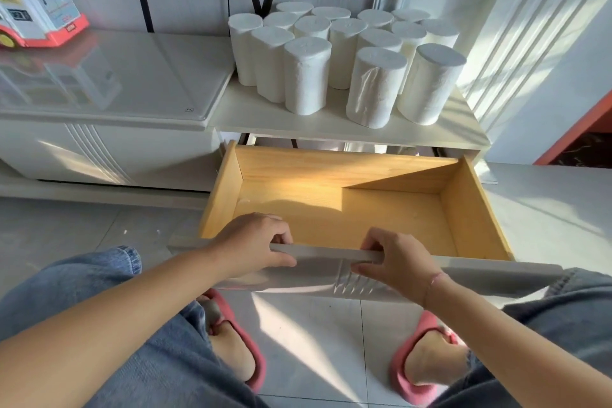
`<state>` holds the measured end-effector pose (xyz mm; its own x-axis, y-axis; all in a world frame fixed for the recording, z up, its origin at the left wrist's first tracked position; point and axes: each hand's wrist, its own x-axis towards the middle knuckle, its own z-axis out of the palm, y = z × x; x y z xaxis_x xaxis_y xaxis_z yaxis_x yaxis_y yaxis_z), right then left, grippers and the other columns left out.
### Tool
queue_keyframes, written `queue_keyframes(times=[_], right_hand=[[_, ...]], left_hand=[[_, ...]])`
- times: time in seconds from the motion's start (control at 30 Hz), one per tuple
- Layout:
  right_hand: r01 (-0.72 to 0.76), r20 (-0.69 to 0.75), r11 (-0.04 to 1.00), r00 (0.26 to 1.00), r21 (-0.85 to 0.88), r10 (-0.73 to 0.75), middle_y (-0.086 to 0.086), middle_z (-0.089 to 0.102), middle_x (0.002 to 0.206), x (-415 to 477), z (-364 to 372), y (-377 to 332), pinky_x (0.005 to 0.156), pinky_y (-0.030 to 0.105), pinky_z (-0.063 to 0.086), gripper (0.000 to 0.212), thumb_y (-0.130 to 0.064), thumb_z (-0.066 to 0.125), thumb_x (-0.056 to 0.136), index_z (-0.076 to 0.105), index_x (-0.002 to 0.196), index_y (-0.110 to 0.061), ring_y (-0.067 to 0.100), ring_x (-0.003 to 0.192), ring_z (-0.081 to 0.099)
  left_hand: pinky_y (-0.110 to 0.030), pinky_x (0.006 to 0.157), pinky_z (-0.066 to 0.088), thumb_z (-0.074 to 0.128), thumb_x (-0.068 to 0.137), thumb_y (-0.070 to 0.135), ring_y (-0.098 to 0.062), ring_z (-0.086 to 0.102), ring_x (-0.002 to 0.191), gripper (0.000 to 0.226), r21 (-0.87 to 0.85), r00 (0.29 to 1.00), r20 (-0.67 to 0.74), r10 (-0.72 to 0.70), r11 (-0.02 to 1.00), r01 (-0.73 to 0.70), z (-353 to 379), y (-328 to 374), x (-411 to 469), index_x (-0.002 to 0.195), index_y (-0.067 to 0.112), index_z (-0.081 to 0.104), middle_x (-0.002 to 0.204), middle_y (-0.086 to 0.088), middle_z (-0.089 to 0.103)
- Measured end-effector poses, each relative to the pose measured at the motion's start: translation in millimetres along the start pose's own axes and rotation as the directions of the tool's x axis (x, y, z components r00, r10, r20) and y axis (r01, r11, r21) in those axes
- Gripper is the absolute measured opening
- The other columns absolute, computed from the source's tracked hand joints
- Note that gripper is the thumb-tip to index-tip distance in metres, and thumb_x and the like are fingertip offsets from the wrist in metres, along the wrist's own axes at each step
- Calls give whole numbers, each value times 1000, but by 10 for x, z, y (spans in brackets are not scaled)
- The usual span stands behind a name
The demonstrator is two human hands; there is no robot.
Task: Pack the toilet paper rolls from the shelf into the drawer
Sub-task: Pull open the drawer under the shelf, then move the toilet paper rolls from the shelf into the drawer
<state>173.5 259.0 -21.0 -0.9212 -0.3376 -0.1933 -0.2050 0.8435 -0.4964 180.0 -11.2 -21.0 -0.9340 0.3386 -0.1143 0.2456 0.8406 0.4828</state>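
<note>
Below the shelf [331,129], bare wooden drawer [463,209] pulled out, both hands' grip clenched on its front edge, left hand [255,243], right hand [397,260], rolls [344,56] upright above.

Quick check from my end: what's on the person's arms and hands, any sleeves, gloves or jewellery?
Both forearms are bare, with no sleeves in view and no gloves. The left hand shows no ring or band. The right hand has a thin pink string bracelet around the wrist. No watch on either side.

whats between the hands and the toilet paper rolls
In the head view, only the open wooden drawer, its inside bare, lies between the hands on its front panel and the toilet paper rolls on the shelf.
</note>
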Motion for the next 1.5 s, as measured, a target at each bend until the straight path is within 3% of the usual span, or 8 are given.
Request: queue_keyframes(times=[0.33,0.57,0.8,0.97,1.07,1.27,1.37,1.5], right_hand=[[53,87,991,994,123,-64,-11,64,86,90,-114,-3,71,21,51,41,-59,67,72,61,93,-25,7,77,59],[89,-465,937,881,338,84,9,53,131,1114,-589,50,100,32,43,68,-36,76,78,47,133,-9,20,116,53],[136,-688,895,691,425,222,13,43,139,2182,-1025,-8,105,27,36,87,-33,80,73,33,141,-6,25,128,44],[133,-592,825,759,549,271,8,53,132,2481,-1159,63,101,29,43,85,-35,83,68,39,136,-9,22,121,51],[162,-552,810,803,564,224,10,56,130,2421,-1170,60,103,35,47,83,-28,86,67,42,134,-8,23,120,55],[347,-253,690,938,635,-238,6,69,119,1886,-743,-350,94,36,55,74,-24,88,65,53,127,-7,19,111,65],[284,-40,755,945,591,-324,1,65,123,1783,-218,-492,94,31,53,81,-25,87,59,50,131,-17,16,114,62],[143,23,862,984,487,-177,-3,58,122,1948,342,-469,94,35,51,91,-23,88,53,43,132,-20,21,114,57]], left_hand=[[-20,68,45,66,68,66,4,54,78,32,-95,999,46,7,995,-3,-37,-95,10,80,37,62,82,23,61],[-28,97,34,52,88,50,-15,47,124,52,26,961,-259,-98,994,108,-350,-708,277,131,21,52,137,4,52],[-40,115,8,42,92,51,-14,2,145,78,86,930,-273,-245,957,277,-283,-1236,507,149,27,-6,159,0,2],[-46,106,25,58,88,44,-11,4,141,95,-109,933,-204,-297,954,280,-203,-1317,638,139,49,-22,158,8,-9],[-43,111,20,50,90,49,-10,-3,144,90,-110,938,-166,-304,951,289,-202,-1406,714,142,40,-23,157,13,-16],[-41,111,19,43,91,54,-6,-1,143,81,-231,930,-203,-305,938,258,-201,-1362,796,140,49,-20,158,14,-10],[-40,113,18,32,88,64,-6,2,143,72,-276,921,-213,-327,924,264,-201,-1342,801,140,51,-17,158,14,-6],[-39,112,20,27,89,66,-3,4,143,68,-297,914,-239,-327,921,252,-196,-1328,796,142,51,-12,158,17,-4]])
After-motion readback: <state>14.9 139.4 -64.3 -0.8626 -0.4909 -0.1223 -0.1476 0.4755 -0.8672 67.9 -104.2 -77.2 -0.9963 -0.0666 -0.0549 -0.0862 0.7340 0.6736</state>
